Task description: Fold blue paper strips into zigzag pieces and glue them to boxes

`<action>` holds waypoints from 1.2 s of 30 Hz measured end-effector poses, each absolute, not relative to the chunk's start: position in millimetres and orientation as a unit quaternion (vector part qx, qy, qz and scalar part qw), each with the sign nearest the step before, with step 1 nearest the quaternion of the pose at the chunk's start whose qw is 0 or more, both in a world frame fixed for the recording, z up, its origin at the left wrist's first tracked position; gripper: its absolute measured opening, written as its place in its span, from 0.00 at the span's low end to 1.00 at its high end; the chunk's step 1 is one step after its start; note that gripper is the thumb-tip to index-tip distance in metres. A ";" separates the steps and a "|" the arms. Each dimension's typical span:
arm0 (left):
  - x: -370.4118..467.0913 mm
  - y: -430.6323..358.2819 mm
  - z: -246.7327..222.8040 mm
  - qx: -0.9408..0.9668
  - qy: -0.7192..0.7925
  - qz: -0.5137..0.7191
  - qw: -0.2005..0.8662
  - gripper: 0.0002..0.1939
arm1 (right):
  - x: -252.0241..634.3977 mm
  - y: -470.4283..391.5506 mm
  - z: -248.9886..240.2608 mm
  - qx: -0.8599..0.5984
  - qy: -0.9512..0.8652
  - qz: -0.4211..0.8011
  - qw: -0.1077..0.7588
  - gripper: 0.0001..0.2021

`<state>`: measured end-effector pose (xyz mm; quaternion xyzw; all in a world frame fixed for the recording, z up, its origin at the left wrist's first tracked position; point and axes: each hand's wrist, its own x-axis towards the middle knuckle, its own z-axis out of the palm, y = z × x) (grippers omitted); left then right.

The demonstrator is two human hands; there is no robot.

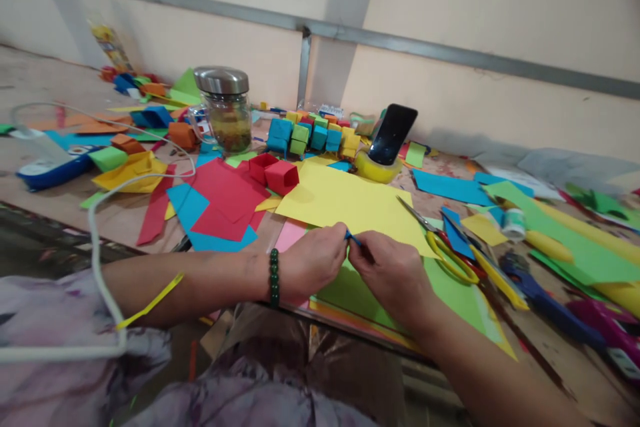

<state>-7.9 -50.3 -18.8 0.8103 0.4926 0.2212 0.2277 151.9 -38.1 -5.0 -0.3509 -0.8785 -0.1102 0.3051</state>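
Above the near edge of the table, my left hand (316, 263) and my right hand (393, 275) meet with pinched fingers. Between them is a small blue piece of paper (353, 238), mostly hidden by the fingers. A yellow paper sheet (345, 197) lies just beyond the hands, and green sheets (360, 293) lie beneath them. Yellow-handled scissors (453, 260) rest to the right of my right hand, blades pointing away to the left. Two red paper boxes (283, 177) sit at the left corner of the yellow sheet.
A lidded glass mug (227, 117) stands at the back left. Several coloured paper cubes (300, 137) are grouped behind the sheet. A phone (393, 133) leans on a yellow tape roll (379, 167). A white cable (95, 240) crosses the left side. A cutter (500, 277) lies right.
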 end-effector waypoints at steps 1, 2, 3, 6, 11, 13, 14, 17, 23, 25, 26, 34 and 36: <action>-6.1 -49.7 -19.8 0.797 0.494 0.250 0.240 0.07 | 150.2 -39.2 -6.0 -0.343 -0.875 -0.140 0.313 0.14; -4.3 -49.6 -20.2 0.785 0.491 0.280 0.252 0.07 | 149.1 -39.9 -6.3 -0.334 -0.872 -0.164 0.317 0.14; -2.6 -49.9 -19.8 0.775 0.481 0.311 0.266 0.07 | 148.5 -40.1 -5.8 -0.327 -0.870 -0.185 0.320 0.14; 0.4 -53.1 -14.0 0.746 0.439 0.385 0.320 0.05 | 149.3 -38.4 -2.1 -0.314 -0.862 -0.228 0.326 0.12; -0.9 -55.8 -4.0 0.715 0.393 0.409 0.410 0.02 | 152.3 -35.9 -2.1 -0.301 -0.864 -0.265 0.305 0.09; -2.3 -52.8 -6.2 0.710 0.400 0.401 0.418 0.06 | 151.9 -36.7 -5.9 -0.312 -0.866 -0.258 0.293 0.10; -3.0 -50.7 -8.6 0.709 0.403 0.398 0.420 0.07 | 151.5 -37.2 -8.0 -0.316 -0.869 -0.245 0.291 0.10; -5.2 -43.7 -16.9 0.708 0.399 0.402 0.422 0.07 | 151.0 -36.8 -13.0 -0.313 -0.882 -0.197 0.293 0.13; -9.1 -36.8 -18.5 0.698 0.392 0.435 0.412 0.07 | 155.1 -27.4 -7.2 -0.273 -0.915 -0.140 0.264 0.19; -10.0 -37.1 -14.6 0.693 0.374 0.445 0.427 0.09 | 157.1 -25.9 -3.0 -0.282 -0.914 -0.149 0.252 0.19; -10.5 -37.0 -12.7 0.689 0.366 0.447 0.439 0.10 | 158.0 -25.7 -1.3 -0.287 -0.913 -0.151 0.247 0.18; -15.7 -27.5 -14.4 0.763 0.356 0.382 0.382 0.13 | 164.8 -18.3 -1.1 -0.287 -0.895 0.002 0.341 0.18; -16.2 -27.8 -15.8 0.786 0.356 0.366 0.348 0.16 | 166.3 -14.6 -2.0 -0.289 -0.878 0.065 0.376 0.17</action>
